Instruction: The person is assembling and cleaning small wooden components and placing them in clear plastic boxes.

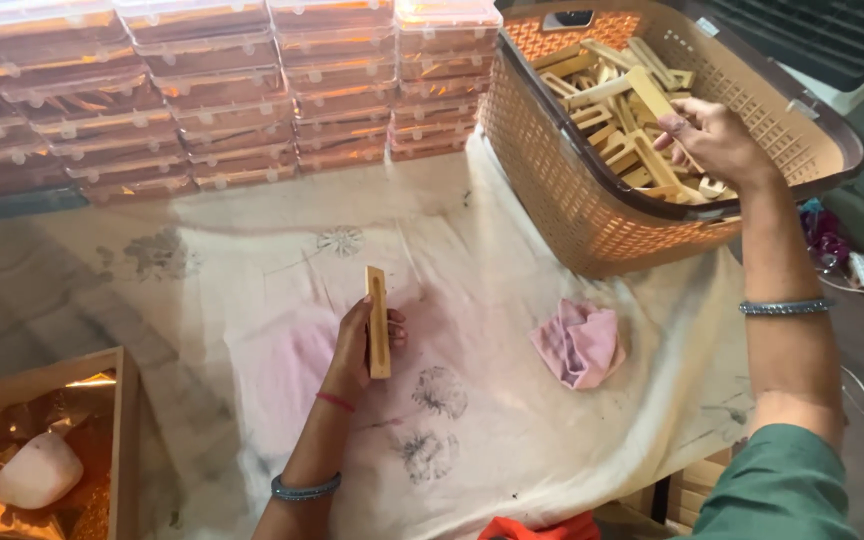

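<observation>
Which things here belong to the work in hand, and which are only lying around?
In use:
left hand holding a wooden piece
right hand in the basket of wooden pieces

Lying about:
pink cloth
stacked plastic boxes
wooden tray

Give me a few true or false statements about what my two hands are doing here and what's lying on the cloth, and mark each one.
1. The left hand holds a slim wooden piece upright over the cloth. True.
2. The right hand rests flat on the cloth. False: it reaches into the basket among wooden pieces.
3. A pink rag lies on the cloth. True.
4. The basket is empty. False: it holds many wooden pieces.
5. Clear lidded boxes are stacked at the far edge. True.
</observation>
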